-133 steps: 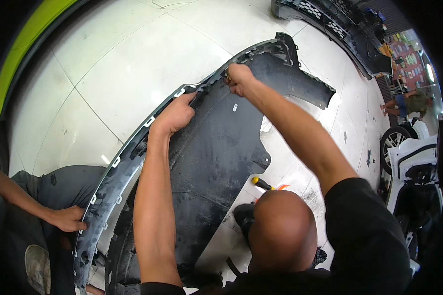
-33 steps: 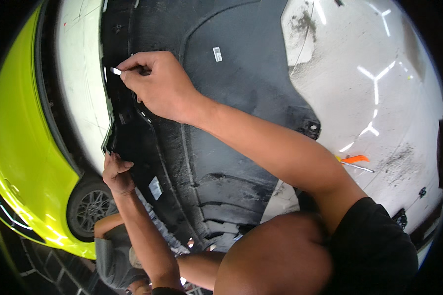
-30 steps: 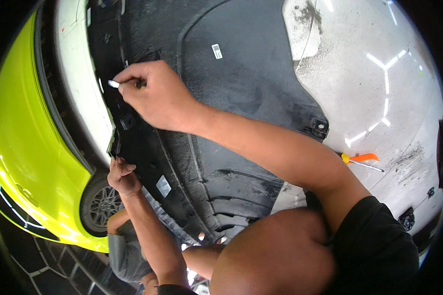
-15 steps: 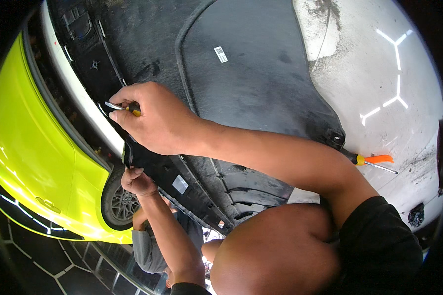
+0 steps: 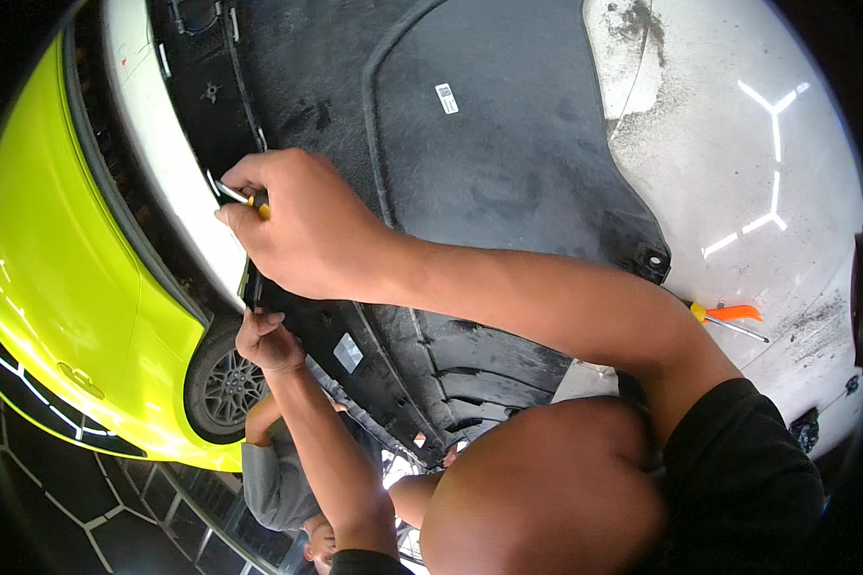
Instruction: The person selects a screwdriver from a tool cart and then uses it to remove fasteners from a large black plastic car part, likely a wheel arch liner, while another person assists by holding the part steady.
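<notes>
My right hand [image 5: 302,225] is closed on a screwdriver [image 5: 240,196] with a yellow-and-black handle and a short metal shaft. Its tip meets the seam between a glossy white panel [image 5: 187,182] and a black plastic liner [image 5: 508,144]. Lower down, my left hand [image 5: 270,342] has its fingers closed at the white panel's bottom end, pinching a narrow black edge piece [image 5: 251,287]. The fingers hide part of that edge. The liner is dusty, with a small white label [image 5: 447,99] on it.
A lime-yellow car [image 5: 77,268] stands on the left. Another screwdriver [image 5: 734,314], orange and yellow, lies on the light floor [image 5: 777,259] at right. Below my left arm is another person in a grey sleeve [image 5: 273,489]. A rounded bare-skinned shape [image 5: 547,479] fills the lower middle.
The view has shifted slightly, so the white panel and liner sit farther right. The screwdriver now points more steeply at the seam. Both hands keep their holds.
</notes>
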`<action>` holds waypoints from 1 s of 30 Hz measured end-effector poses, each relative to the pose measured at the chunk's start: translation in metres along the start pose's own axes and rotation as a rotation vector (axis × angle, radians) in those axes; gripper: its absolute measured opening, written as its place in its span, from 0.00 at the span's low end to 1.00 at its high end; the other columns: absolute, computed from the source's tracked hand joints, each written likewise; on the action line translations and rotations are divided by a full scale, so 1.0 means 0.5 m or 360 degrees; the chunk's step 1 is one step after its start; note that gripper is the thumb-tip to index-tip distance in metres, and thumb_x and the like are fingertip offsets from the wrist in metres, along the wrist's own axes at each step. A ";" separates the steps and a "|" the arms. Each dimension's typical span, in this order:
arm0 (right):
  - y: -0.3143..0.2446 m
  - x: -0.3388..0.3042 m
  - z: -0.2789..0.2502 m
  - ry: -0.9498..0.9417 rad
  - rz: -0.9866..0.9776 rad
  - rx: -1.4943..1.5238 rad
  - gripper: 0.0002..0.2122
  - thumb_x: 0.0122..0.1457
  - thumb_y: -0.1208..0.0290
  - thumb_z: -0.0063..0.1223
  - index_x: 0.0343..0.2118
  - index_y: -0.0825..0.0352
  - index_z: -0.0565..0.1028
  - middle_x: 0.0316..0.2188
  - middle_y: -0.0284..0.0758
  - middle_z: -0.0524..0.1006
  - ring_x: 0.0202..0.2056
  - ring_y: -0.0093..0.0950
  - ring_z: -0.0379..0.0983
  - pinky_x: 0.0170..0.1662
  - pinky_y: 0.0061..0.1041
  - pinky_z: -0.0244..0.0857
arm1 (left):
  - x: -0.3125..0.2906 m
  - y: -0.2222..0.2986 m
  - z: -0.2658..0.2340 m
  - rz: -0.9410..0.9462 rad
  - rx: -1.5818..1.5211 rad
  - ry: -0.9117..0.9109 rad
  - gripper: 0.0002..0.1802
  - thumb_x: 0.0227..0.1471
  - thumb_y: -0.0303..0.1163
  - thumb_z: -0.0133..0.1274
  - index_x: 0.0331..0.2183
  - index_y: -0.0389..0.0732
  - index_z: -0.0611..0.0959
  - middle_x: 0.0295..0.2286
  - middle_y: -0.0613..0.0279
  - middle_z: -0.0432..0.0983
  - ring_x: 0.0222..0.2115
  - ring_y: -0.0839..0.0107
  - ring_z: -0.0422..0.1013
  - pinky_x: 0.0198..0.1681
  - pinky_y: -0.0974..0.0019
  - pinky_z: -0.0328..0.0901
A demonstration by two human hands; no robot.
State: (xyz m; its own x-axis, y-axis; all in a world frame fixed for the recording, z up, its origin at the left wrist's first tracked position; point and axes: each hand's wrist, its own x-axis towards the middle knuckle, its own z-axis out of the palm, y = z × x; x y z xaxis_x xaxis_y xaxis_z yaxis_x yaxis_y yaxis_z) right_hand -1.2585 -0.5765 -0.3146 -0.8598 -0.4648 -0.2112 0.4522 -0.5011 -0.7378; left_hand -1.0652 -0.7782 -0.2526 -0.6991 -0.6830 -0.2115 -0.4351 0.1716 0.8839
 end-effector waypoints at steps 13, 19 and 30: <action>-0.070 -0.020 0.104 0.0548 0.0150 -0.0355 0.09 0.61 0.77 0.53 0.37 0.81 0.76 0.26 0.54 0.79 0.32 0.47 0.81 0.37 0.40 0.71 | -0.059 0.087 0.155 -0.0449 -0.0216 -0.0089 0.32 0.31 0.25 0.49 0.45 0.28 0.79 0.36 0.55 0.80 0.36 0.64 0.75 0.45 0.67 0.66; -0.083 0.011 0.160 0.0854 0.0305 -0.0361 0.07 0.60 0.79 0.51 0.29 0.79 0.75 0.26 0.50 0.78 0.31 0.35 0.77 0.36 0.38 0.67 | -0.062 0.085 0.153 -0.0421 -0.0310 -0.0226 0.41 0.41 0.26 0.49 0.60 0.28 0.72 0.49 0.57 0.77 0.51 0.67 0.70 0.59 0.67 0.58; -0.172 -0.053 0.014 0.0041 0.0373 -0.0463 0.14 0.65 0.71 0.50 0.50 0.73 0.74 0.28 0.30 0.72 0.26 0.20 0.68 0.23 0.22 0.58 | -0.077 0.117 0.164 -0.0413 -0.0404 -0.0329 0.33 0.64 0.48 0.54 0.58 0.31 0.74 0.59 0.57 0.70 0.62 0.65 0.61 0.68 0.62 0.48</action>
State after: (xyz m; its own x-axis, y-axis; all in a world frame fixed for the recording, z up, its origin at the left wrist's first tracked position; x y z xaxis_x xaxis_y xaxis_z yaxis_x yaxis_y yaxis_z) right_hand -1.2728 -0.5263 -0.2409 -0.7481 -0.5222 -0.4095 0.5545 -0.1530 -0.8180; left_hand -1.1105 -0.6835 -0.2269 -0.6951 -0.5191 -0.4973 -0.4762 -0.1859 0.8595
